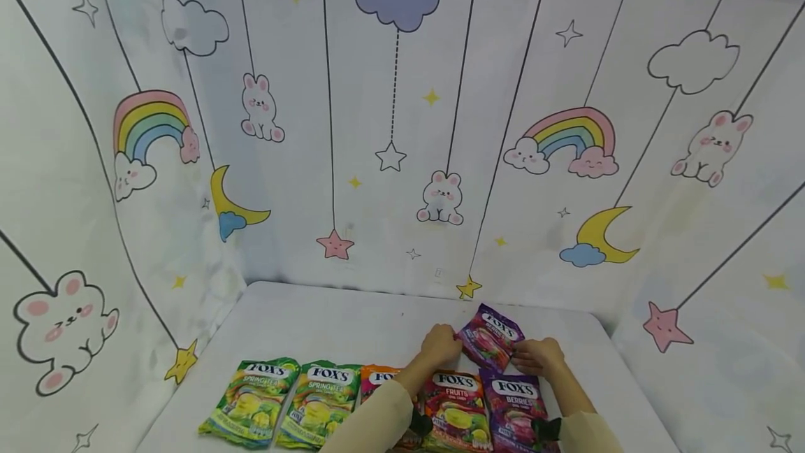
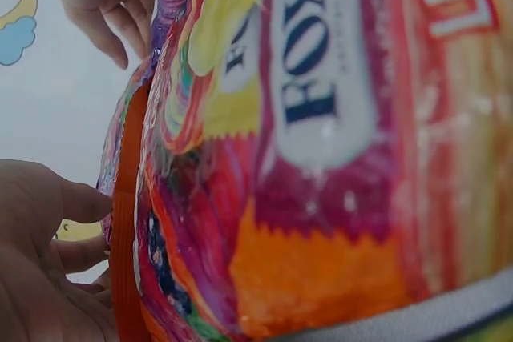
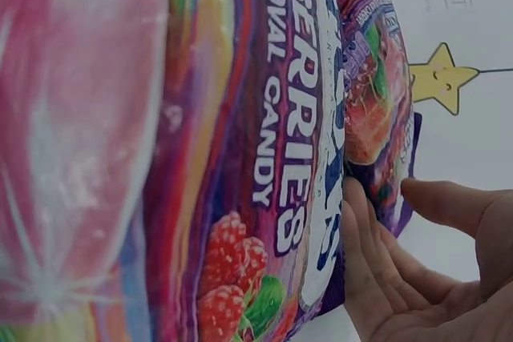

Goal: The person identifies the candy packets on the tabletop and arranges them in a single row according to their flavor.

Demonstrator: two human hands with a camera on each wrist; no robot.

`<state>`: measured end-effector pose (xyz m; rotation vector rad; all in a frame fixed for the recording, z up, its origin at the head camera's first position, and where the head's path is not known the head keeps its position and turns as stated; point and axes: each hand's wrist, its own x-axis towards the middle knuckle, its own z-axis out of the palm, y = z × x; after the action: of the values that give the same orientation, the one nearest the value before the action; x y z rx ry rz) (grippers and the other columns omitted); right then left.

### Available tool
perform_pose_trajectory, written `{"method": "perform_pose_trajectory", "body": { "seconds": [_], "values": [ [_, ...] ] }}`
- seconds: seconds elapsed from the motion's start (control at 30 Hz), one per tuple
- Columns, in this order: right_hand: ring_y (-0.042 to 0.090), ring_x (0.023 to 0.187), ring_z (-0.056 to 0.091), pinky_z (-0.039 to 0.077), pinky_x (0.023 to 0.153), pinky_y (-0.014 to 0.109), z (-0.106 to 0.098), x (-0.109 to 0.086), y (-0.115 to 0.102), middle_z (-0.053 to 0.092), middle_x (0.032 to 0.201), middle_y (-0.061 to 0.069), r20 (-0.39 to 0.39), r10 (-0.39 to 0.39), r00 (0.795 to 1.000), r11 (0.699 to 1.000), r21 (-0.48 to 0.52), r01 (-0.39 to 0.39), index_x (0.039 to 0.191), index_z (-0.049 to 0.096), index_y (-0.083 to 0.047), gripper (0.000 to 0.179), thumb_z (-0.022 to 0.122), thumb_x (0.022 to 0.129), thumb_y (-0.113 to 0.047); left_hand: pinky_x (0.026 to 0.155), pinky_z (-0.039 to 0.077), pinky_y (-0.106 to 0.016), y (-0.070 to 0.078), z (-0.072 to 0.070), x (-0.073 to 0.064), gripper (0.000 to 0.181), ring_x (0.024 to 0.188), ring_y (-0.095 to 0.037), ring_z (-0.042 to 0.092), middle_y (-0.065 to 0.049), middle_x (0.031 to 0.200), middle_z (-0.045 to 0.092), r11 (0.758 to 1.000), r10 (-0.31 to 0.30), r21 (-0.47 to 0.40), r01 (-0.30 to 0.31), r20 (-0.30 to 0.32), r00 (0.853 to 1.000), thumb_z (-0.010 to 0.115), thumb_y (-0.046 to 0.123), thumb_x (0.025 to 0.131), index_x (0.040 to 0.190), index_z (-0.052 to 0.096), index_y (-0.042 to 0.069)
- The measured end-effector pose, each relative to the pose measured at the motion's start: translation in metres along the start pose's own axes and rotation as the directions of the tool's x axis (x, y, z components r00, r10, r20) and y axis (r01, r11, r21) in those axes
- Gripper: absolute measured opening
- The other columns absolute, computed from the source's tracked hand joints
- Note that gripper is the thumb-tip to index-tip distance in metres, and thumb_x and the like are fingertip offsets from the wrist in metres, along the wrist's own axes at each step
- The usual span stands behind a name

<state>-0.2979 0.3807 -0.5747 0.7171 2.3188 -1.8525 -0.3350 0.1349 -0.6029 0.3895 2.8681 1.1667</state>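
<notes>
A purple bag of FOX'S Berries candy [image 1: 490,336] lies tilted at the back of the row, between the two hands. My left hand [image 1: 441,344] pinches its left edge, and my right hand [image 1: 539,355] grips its right side. In the right wrist view the right thumb [image 3: 449,206] is on one side of that bag [image 3: 377,78], with fingers behind. A second purple Berries bag [image 1: 517,404] lies just below, filling much of the right wrist view. Beside it is a red and orange Fruits bag [image 1: 455,411]. The left forearm partly covers another orange-topped bag [image 1: 377,375].
Two green Spring Tea bags [image 1: 251,400] lie side by side at the left of the row. The white table [image 1: 327,320] ends at a white backdrop [image 1: 390,229] printed with rabbits, rainbows and stars.
</notes>
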Motion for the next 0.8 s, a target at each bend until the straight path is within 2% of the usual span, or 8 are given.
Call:
{"method": "perform_pose_trajectory", "body": {
  "seconds": [0.2, 0.4, 0.57, 0.8],
  "values": [
    [0.028, 0.071, 0.077, 0.063, 0.072, 0.041, 0.006, 0.003, 0.003, 0.075, 0.081, 0.024, -0.034, 0.004, 0.999, 0.999, -0.032, -0.005, 0.114, 0.063, 0.023, 0.031, 0.066, 0.095, 0.0, 0.06, 0.042, -0.035, 0.001, -0.001, -0.002, 0.021, 0.067, -0.019, 0.049, -0.005, 0.077, 0.057, 1.0, -0.025, -0.017, 0.025, 0.01, 1.0, 0.062, 0.018, 0.095, 0.087, 0.07, 0.0],
    [0.026, 0.065, 0.076, 0.063, 0.069, 0.039, 0.008, 0.004, 0.006, 0.074, 0.073, 0.019, -0.053, 0.002, 0.999, 1.0, -0.026, -0.003, 0.11, 0.06, 0.024, 0.029, 0.067, 0.092, 0.003, 0.061, 0.045, -0.036, -0.005, 0.004, 0.001, 0.018, 0.068, -0.018, 0.052, -0.004, 0.077, 0.06, 0.999, -0.033, -0.04, 0.033, 0.015, 0.999, 0.063, 0.019, 0.094, 0.089, 0.071, 0.003],
    [0.024, 0.062, 0.075, 0.063, 0.065, 0.037, 0.011, 0.005, 0.005, 0.073, 0.069, 0.018, -0.081, -0.012, 0.997, 0.999, -0.032, 0.01, 0.104, 0.062, 0.024, 0.025, 0.068, 0.089, 0.005, 0.062, 0.046, -0.036, -0.008, 0.007, 0.004, 0.015, 0.069, -0.017, 0.053, -0.002, 0.077, 0.061, 0.999, -0.029, -0.046, 0.028, -0.017, 0.999, 0.065, 0.021, 0.093, 0.086, 0.069, 0.007],
    [0.026, 0.062, 0.075, 0.062, 0.062, 0.037, 0.014, 0.008, 0.005, 0.073, 0.071, 0.02, -0.132, -0.019, 0.991, 0.998, -0.067, 0.01, 0.1, 0.067, 0.022, 0.021, 0.071, 0.089, 0.004, 0.063, 0.047, -0.035, -0.01, 0.01, 0.005, 0.015, 0.069, -0.017, 0.053, -0.003, 0.078, 0.062, 0.998, -0.011, -0.062, 0.008, -0.053, 0.999, 0.066, 0.02, 0.092, 0.086, 0.069, 0.006]
  ]
}}
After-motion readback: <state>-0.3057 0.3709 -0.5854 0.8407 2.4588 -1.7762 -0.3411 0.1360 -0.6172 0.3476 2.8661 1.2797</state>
